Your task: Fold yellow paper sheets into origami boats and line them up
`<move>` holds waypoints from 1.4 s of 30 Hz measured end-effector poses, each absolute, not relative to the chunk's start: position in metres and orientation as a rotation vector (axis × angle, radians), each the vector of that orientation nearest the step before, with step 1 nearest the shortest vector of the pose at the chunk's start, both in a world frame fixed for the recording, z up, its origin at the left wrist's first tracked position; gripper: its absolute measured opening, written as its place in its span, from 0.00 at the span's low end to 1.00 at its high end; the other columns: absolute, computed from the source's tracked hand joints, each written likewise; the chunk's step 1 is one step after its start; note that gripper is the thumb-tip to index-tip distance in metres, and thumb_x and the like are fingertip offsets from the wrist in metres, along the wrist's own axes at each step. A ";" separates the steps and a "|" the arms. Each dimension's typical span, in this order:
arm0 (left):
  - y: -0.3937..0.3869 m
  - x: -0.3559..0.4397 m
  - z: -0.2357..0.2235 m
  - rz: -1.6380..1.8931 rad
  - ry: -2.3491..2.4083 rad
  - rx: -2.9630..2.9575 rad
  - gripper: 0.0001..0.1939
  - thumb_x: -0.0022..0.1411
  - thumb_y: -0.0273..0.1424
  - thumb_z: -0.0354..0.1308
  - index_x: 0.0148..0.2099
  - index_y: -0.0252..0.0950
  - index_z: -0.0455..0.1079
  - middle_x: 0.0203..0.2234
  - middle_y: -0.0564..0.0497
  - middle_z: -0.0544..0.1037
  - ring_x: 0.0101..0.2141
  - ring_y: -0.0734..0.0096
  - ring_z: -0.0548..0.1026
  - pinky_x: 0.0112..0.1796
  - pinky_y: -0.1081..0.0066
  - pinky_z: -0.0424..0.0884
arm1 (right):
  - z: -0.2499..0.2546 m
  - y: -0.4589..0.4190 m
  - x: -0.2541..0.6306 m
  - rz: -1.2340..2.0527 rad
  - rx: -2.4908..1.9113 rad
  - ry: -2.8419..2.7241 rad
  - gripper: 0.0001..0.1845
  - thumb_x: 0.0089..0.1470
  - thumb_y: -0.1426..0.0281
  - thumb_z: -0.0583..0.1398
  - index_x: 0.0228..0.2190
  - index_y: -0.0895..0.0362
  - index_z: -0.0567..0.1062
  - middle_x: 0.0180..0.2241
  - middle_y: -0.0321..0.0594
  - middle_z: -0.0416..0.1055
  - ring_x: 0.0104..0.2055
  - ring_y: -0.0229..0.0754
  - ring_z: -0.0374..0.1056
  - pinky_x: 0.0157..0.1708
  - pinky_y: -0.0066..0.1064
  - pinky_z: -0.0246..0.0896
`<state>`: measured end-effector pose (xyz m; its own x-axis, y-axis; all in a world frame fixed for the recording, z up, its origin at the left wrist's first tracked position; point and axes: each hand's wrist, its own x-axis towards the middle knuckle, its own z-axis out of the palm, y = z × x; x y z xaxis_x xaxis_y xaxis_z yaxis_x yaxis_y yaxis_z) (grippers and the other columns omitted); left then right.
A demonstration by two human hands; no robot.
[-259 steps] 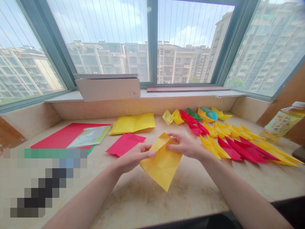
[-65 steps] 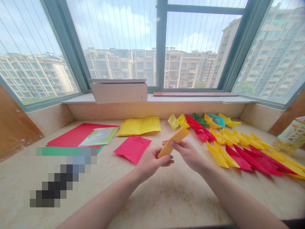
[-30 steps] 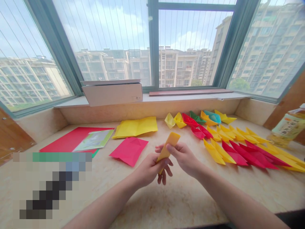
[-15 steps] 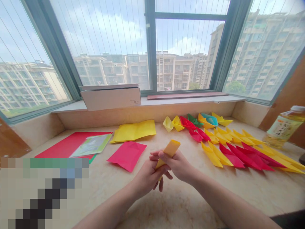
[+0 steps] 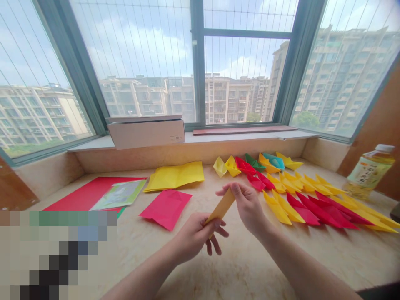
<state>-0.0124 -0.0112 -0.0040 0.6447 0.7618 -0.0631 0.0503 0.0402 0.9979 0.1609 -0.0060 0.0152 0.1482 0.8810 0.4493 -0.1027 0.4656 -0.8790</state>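
A narrow folded strip of yellow paper (image 5: pixel 221 206) is held slantwise above the counter, between both hands. My left hand (image 5: pixel 200 233) pinches its lower end between thumb and fingers, the other fingers hanging loosely below. At the upper end, my right hand (image 5: pixel 246 204) grips the strip with thumb and fingertips. A pink paper sheet (image 5: pixel 167 209) with fold creases lies on the counter to the left of the hands. Behind it rests folded yellow paper (image 5: pixel 175 176). To the right are rows of folded paper boats, among them yellow boats (image 5: pixel 281 208) and pink boats (image 5: pixel 325 211).
Red sheets (image 5: pixel 81 193) lie at the left under a clear packet (image 5: pixel 120 195). A white box (image 5: pixel 146 134) stands on the window ledge. At the right is a bottle (image 5: pixel 370 171) of yellowish liquid. Smaller boats, including a green boat (image 5: pixel 254 162), line the back.
My right hand has slid up to the top end of the yellow strip, away from my left hand. The left hand keeps its hold. The view has tilted slightly upward.
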 end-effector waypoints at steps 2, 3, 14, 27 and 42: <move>-0.010 -0.012 -0.005 0.640 0.738 1.439 0.22 0.62 0.47 0.57 0.41 0.29 0.71 0.35 0.40 0.81 0.22 0.68 0.80 0.17 0.78 0.66 | 0.017 -0.005 0.163 0.794 -0.847 -1.201 0.22 0.59 0.52 0.58 0.32 0.57 0.78 0.28 0.44 0.81 0.30 0.45 0.76 0.33 0.33 0.67; -0.009 -0.012 -0.006 0.659 0.743 1.439 0.21 0.62 0.46 0.58 0.41 0.29 0.71 0.35 0.40 0.81 0.23 0.68 0.80 0.17 0.78 0.67 | 0.018 -0.004 0.164 0.786 -0.859 -1.187 0.22 0.59 0.51 0.58 0.33 0.57 0.79 0.27 0.44 0.81 0.30 0.45 0.75 0.32 0.33 0.67; 0.020 -0.029 0.002 1.067 0.875 1.333 0.21 0.59 0.45 0.62 0.36 0.29 0.71 0.29 0.44 0.81 0.17 0.75 0.75 0.19 0.76 0.68 | 0.002 0.022 0.187 0.809 -1.025 -1.287 0.26 0.55 0.48 0.59 0.29 0.59 0.76 0.19 0.38 0.73 0.19 0.39 0.70 0.17 0.26 0.55; 0.020 -0.031 0.000 1.067 0.810 1.321 0.25 0.58 0.50 0.61 0.32 0.29 0.70 0.18 0.47 0.77 0.15 0.72 0.73 0.17 0.75 0.65 | 0.002 0.014 0.177 0.897 -0.985 -1.288 0.28 0.55 0.44 0.57 0.26 0.57 0.72 0.13 0.35 0.70 0.12 0.37 0.64 0.12 0.26 0.52; 0.007 -0.030 0.003 1.190 0.670 1.533 0.26 0.63 0.47 0.57 0.54 0.32 0.67 0.28 0.49 0.74 0.26 0.70 0.74 0.23 0.73 0.70 | -0.008 -0.002 0.148 1.233 -1.027 -1.436 0.26 0.59 0.47 0.54 0.36 0.58 0.69 0.16 0.35 0.73 0.14 0.37 0.66 0.17 0.24 0.50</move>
